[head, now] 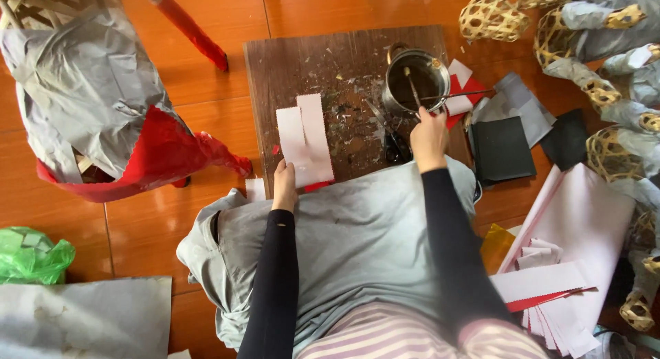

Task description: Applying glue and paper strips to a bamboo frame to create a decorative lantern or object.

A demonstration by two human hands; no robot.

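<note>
My left hand rests at the near edge of a stained dark wooden board, pinching the lower end of white paper strips that lie on it. My right hand grips a thin brush stick whose far end dips into a small metal pot at the board's right side. A grey cloth covers my lap below both arms. Black scissors lie on the board just left of my right hand.
Black paper sheets, grey sheets and red scraps lie right of the pot. Pale pink and white sheets spread at lower right. Woven bamboo frames wrapped in grey paper line the right edge. A grey-and-red paper-covered frame sits left, a green bag lower left.
</note>
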